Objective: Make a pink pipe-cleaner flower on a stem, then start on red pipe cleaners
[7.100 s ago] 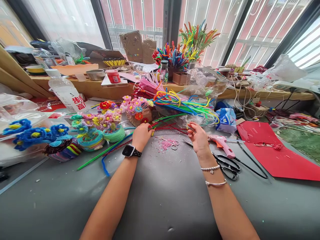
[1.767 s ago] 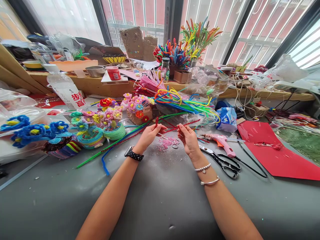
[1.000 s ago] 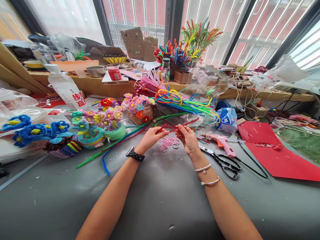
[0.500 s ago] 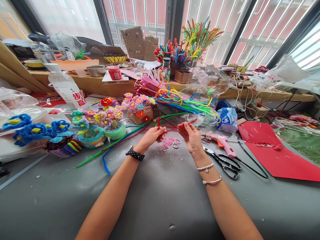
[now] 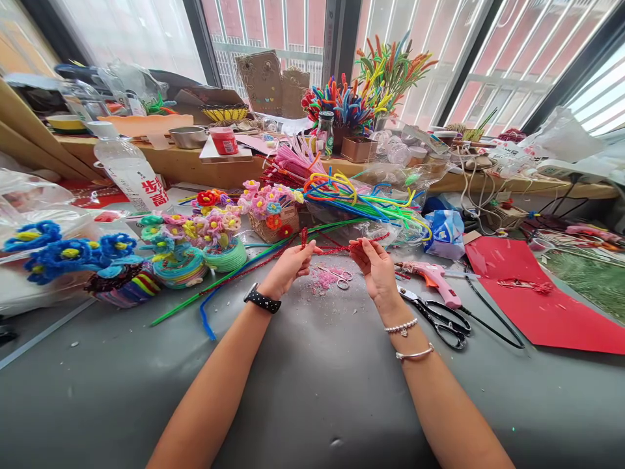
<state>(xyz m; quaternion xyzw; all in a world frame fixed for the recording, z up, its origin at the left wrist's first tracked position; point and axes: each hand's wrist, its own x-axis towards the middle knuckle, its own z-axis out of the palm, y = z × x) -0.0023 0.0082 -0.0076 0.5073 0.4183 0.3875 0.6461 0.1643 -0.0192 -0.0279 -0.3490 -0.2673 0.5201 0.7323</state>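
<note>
My left hand (image 5: 289, 267) and my right hand (image 5: 375, 268) are both pinched on a red glittery pipe cleaner (image 5: 336, 248), held just above the grey table (image 5: 312, 384). The stem runs between the two hands, and its left end bends upward at my left fingertips. A small pair of scissors (image 5: 336, 276) lies on pink fluff directly below the stem. My left wrist wears a black watch, and bracelets sit on the right wrist.
Pipe-cleaner flower baskets (image 5: 215, 244) stand to the left, and loose coloured pipe cleaners (image 5: 361, 202) are piled behind the hands. A pink glue gun (image 5: 432, 277), black scissors (image 5: 442, 322) and red paper (image 5: 532, 293) lie to the right. A water bottle (image 5: 129, 172) stands far left.
Seven seconds ago my hands reached into the pile behind. Since then they have lifted a red pipe cleaner; in the last second they drew slightly apart and its left end was bent up.
</note>
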